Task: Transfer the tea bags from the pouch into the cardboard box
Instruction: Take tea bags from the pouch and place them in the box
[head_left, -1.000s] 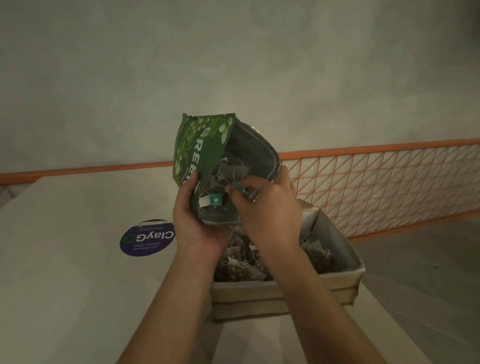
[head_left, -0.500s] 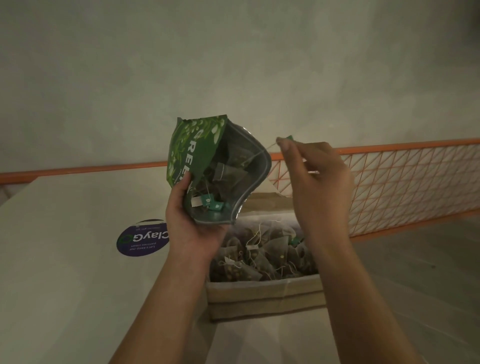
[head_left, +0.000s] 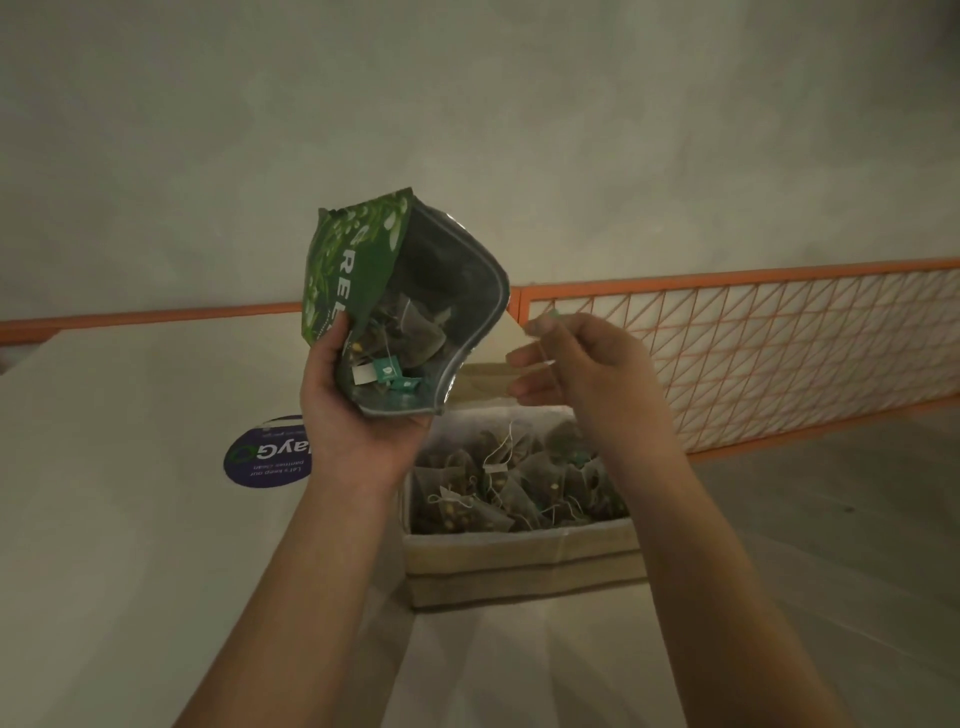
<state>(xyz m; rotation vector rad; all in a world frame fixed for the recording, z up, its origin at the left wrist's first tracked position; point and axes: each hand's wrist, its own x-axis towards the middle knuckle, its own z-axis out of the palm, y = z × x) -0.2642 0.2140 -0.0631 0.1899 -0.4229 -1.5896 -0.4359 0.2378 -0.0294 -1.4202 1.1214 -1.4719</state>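
**One bag coming out by its string, box already well stocked**

Farthest left, beyond the left hand's knuckles, a round blue sticker (head_left: 270, 451) lies on the pale table (head_left: 130, 519). The left hand (head_left: 353, 415) grips the green pouch (head_left: 395, 312) from below, mouth tipped toward the camera; several tea bags (head_left: 410, 332) and teal tags show inside. A second ago the right hand was pinching at the pouch mouth; half a second ago it had lifted clear, and now it sits lower and closer to the pouch. The right hand (head_left: 587, 364) pinches what looks like a tag and string between thumb and forefinger; motion blur hides whether a bag hangs from it. My guess is one more bag is on its way over.

Directly beneath that pinch stands the cardboard box (head_left: 519, 566), top open, heaped with tea bags. Its raised back flap (head_left: 488, 379) stands just behind the fingertips and could snag a swinging string. Right of the grip runs an orange mesh railing (head_left: 727, 353); a straight drop looks unobstructed.
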